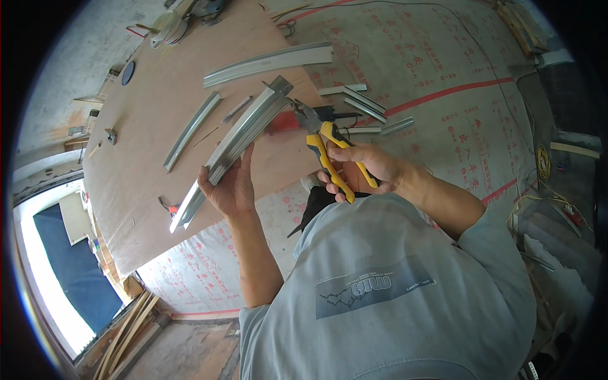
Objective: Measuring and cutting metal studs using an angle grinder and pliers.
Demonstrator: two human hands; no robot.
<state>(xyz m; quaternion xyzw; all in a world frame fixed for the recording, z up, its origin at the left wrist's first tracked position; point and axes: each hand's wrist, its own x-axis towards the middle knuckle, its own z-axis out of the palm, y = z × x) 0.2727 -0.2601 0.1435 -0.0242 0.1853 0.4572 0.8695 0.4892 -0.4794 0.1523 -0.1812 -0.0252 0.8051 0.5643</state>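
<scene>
My left hand (pixel 231 189) grips a long silver metal channel (pixel 244 130), which slants up from lower left to upper right. In my right hand (pixel 370 166) is a pair of pliers (pixel 332 155) with yellow and black handles, its handles spread apart. The pliers' head lies against or very close to the upper right end of the channel; whether the jaws touch it I cannot tell. A red and black power tool (pixel 288 121) lies behind the pliers, partly hidden. Left of the held channel, a shorter metal channel (pixel 192 132) rests on the brown board (pixel 142 164).
Another channel (pixel 269 63) lies across the board's right edge. Several short metal pieces (pixel 366 104) are on the grey printed floor sheet (pixel 437 133). Wooden strips (pixel 130 332) lean at the lower left, near a bright opening. A yellow cable (pixel 543 163) lies at the right.
</scene>
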